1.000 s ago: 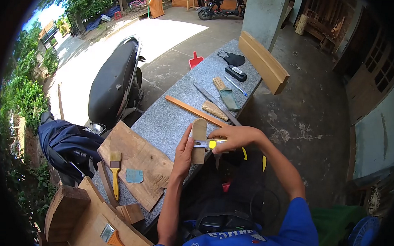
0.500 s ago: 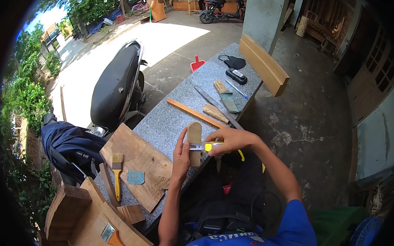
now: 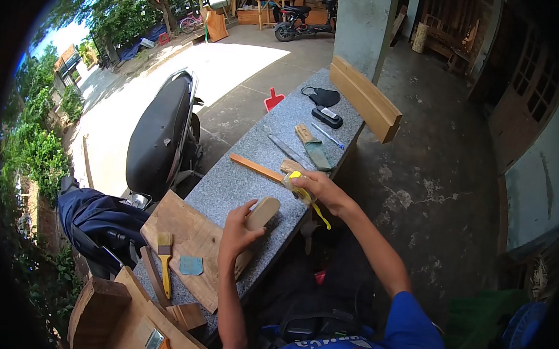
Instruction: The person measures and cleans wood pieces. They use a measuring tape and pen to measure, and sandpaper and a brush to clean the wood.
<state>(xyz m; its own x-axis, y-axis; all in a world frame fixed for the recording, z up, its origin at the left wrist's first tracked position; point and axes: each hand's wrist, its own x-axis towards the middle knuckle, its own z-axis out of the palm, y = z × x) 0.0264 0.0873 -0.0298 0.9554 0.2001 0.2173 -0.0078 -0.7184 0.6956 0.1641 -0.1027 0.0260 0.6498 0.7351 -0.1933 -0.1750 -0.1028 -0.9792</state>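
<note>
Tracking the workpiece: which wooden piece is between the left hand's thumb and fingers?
The short, pale block with the rounded end; the narrow reddish strip and broad board lie on the table, not in the left hand.

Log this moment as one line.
left hand: around wooden block | right hand: holding tape measure | nearby: wooden strip, yellow-handled brush

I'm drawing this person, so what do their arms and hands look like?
The left hand and right hand are bare, with no gloves or watch showing. A short blue sleeve covers the right upper arm; the left sleeve is too cut off to describe.
</note>
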